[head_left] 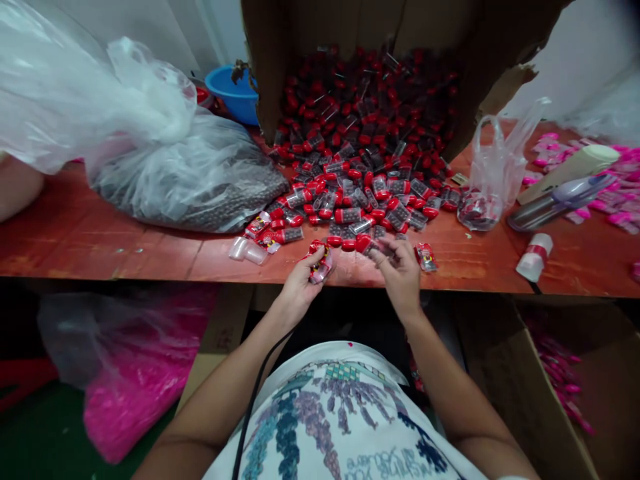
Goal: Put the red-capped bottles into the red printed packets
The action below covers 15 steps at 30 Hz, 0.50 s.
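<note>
My left hand is closed on a small red printed packet, near the table's front edge. In the fingers of my right hand is a small clear container with a red cap, its cap pointing left. Red caps lie between the two hands. Just beyond, a large pile of red-capped clear containers with dark contents spills from a cardboard box. Another printed packet lies right of my right hand. Left of my left hand are clear empty tubes and more printed packets.
A big plastic bag of dark beads rests at left, before a blue basin. At right are a small clear bag, a bottle, a white roll and pink pieces. An open carton stands below.
</note>
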### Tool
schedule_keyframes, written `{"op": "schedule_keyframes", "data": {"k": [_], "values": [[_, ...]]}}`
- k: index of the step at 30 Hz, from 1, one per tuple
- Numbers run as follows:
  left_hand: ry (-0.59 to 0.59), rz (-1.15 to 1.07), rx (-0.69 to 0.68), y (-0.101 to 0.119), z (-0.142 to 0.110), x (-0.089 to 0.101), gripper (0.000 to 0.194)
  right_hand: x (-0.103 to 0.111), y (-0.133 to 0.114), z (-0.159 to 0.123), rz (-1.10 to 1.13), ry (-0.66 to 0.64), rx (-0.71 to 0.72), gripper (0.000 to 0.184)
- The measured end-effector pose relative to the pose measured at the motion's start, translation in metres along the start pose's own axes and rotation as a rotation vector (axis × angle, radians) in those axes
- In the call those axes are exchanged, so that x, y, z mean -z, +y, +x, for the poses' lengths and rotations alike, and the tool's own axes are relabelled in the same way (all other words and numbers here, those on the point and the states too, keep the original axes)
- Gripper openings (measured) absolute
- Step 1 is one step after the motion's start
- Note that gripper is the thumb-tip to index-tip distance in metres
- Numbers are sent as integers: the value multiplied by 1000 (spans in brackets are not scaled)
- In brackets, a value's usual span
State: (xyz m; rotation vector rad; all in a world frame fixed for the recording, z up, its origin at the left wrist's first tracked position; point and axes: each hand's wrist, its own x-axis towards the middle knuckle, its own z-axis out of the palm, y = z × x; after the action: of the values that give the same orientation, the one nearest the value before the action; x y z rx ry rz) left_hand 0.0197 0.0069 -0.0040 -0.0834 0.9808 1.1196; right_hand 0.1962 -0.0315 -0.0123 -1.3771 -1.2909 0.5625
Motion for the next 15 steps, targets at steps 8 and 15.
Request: {"op": "schedule_keyframes", "data": {"k": [8,15], "values": [[-94,25,-10,-11,-3,-6,13,-37,-18,-32,166,28,-47,27],[-168,-10,-35,-12,-1,4,8,-33,-15,-33,173,114,-53,28]]}}
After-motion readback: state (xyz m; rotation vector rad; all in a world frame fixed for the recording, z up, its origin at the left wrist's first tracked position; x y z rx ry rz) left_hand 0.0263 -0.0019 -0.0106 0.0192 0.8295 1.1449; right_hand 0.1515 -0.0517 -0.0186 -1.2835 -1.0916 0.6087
